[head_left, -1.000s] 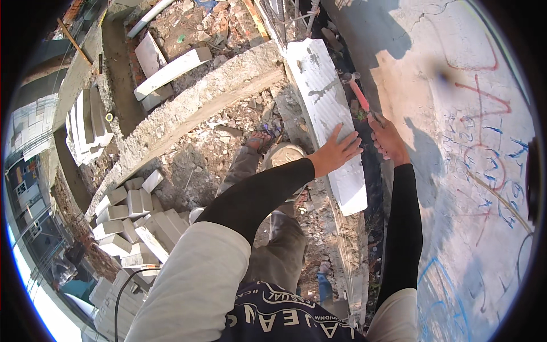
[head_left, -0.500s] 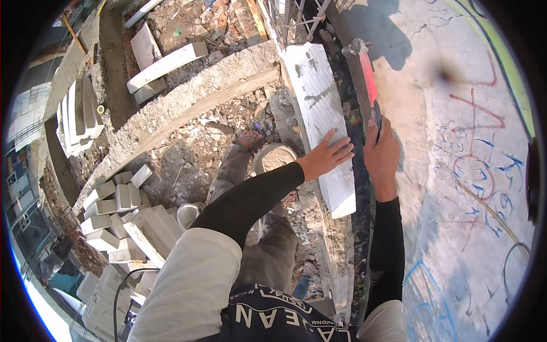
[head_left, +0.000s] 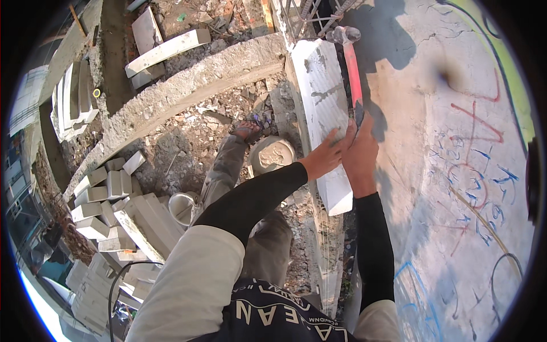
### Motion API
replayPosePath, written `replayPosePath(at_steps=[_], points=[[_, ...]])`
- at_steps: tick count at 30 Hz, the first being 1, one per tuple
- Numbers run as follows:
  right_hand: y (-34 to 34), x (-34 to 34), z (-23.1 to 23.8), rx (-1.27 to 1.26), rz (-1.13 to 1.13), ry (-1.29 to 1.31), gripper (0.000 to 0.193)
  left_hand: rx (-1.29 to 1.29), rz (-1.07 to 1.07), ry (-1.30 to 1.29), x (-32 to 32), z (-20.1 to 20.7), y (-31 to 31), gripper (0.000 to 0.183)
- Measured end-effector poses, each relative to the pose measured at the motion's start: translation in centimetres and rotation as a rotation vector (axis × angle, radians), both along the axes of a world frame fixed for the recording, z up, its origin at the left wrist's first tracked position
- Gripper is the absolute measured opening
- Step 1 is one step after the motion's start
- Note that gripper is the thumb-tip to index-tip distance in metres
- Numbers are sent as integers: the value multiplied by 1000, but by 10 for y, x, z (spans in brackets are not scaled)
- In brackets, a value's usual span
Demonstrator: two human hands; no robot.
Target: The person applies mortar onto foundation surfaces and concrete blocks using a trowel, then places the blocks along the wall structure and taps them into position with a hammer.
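A long white lightweight block [head_left: 323, 71], streaked with grey mortar, lies along the top of a low, narrow wall in front of me. My left hand [head_left: 325, 157] rests on the block's near part, fingers extended and pointing toward the right hand. In my right hand [head_left: 362, 157] is a hammer [head_left: 352, 71], gripped by the dark lower end of its red handle. The hammer's head is at the block's far right corner, beside the painted wall; whether it touches the block I cannot tell. The two hands are close together, with the fingertips nearly meeting.
A graffiti-marked wall [head_left: 421, 165] rises at the right. Steel rebar [head_left: 313, 17] stands beyond the block. A mortar bucket [head_left: 256, 165] and a pale bucket [head_left: 172, 212] stand at the left, near piled blocks [head_left: 117, 185]. A concrete beam [head_left: 188, 91] crosses the rubble.
My right hand and the hammer have moved left, toward the block and the left hand. The hammer head now sits nearer the block's far end. The left hand stays on the block.
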State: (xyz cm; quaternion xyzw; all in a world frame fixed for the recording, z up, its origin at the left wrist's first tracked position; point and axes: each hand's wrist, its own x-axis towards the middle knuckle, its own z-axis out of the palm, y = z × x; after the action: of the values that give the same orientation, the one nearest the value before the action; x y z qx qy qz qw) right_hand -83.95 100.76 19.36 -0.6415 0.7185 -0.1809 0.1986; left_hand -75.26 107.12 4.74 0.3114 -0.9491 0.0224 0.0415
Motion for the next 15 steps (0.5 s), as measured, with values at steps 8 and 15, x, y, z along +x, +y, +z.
replayPosePath(at_steps=[8, 15], points=[[-22, -13, 4, 251, 57, 131, 35, 78, -54, 88, 3, 8, 1, 46], [-34, -26, -24, 193, 150, 211, 37, 45, -45, 77, 0, 21, -6, 48]])
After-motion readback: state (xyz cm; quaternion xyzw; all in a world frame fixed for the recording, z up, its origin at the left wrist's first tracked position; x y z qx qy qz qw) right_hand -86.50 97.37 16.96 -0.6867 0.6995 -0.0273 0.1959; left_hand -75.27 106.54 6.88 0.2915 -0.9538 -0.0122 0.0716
